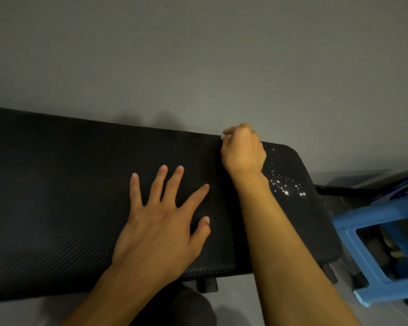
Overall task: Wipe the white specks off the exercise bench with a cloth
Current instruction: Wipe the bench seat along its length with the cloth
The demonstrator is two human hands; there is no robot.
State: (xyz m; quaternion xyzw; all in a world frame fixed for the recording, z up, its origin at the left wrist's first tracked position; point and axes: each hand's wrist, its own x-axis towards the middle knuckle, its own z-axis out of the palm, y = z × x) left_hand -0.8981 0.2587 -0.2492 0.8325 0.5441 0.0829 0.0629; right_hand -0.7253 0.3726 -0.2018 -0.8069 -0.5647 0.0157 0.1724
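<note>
A black padded exercise bench [57, 196] stretches across the view against a grey wall. White specks [285, 182] lie scattered on its right-hand pad. My left hand [160, 222] rests flat on the long pad, fingers spread. My right hand [242, 149] is at the far edge of the bench, by the gap between the two pads, with its fingers curled round a small white cloth [222, 137]. Only a sliver of that cloth shows; the rest is hidden inside the hand. The specks lie just right of my right wrist.
A blue plastic stool [372, 250] stands on the floor at the right, close to the bench end. A black bar [339, 191] of the frame runs off behind it. The grey wall [198, 55] backs the bench.
</note>
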